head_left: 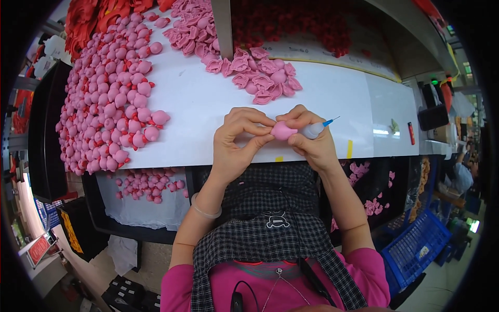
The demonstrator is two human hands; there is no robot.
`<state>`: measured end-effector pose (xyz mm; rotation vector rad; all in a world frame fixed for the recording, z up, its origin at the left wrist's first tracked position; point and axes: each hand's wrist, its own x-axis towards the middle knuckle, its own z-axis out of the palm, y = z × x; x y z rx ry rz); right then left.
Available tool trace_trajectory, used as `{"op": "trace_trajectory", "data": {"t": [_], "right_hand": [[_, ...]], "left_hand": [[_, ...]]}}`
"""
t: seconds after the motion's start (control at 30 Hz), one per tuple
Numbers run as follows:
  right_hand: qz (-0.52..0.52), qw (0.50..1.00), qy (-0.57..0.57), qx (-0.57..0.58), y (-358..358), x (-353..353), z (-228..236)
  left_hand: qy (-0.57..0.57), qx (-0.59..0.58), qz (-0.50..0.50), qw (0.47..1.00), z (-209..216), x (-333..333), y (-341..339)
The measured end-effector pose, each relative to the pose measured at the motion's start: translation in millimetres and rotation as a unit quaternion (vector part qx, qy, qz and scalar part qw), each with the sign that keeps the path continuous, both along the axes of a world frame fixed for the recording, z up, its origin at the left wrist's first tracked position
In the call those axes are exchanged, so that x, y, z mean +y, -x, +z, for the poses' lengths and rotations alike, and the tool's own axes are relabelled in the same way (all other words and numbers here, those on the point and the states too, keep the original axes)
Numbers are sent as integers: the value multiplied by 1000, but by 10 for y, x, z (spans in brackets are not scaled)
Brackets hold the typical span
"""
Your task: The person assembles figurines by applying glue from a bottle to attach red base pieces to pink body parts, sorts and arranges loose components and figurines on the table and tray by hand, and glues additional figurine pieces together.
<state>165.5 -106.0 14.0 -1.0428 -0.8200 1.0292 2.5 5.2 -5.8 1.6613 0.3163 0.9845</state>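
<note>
My left hand (240, 136) is closed, its thumb and fingertips pinching a small pink rounded piece (284, 131) over the near part of the white table. From the other side, the thumb and forefinger of my right hand (318, 145) also grip this piece. Tucked in the right hand is a small translucent squeeze bottle (313, 130) with a blue needle tip pointing up and right. Just beyond my hands lies a loose group of pink moulded pieces (265, 78), some round, others hollow with wavy edges.
A large heap of pink balls with red parts (112, 99) covers the table's left side. Red pieces (312, 26) lie under a shelf at the back. Dark trays with pink pieces (150, 184) sit below the table edge. A red stick-like object (411, 133) lies right; a blue crate (416, 247) stands lower right.
</note>
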Motion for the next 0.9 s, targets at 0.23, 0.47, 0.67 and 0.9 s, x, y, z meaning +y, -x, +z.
{"op": "trace_trajectory", "data": {"t": [0.23,0.47,0.67,0.9], "right_hand": [[-25,998,-18,-63,74,7,-23],[-56,960,16,-274,-32,16,169],[-69,967,14,-244,27,-43,190],[-83,961,42,-261,146,-44,188]], "left_hand": [[1,-11,3,1000,-63,4,9],[-75,104,19,992,170,-56,-65],[-35,108,22,993,113,-111,-58],[-47,113,58,991,5,-116,-8]]}}
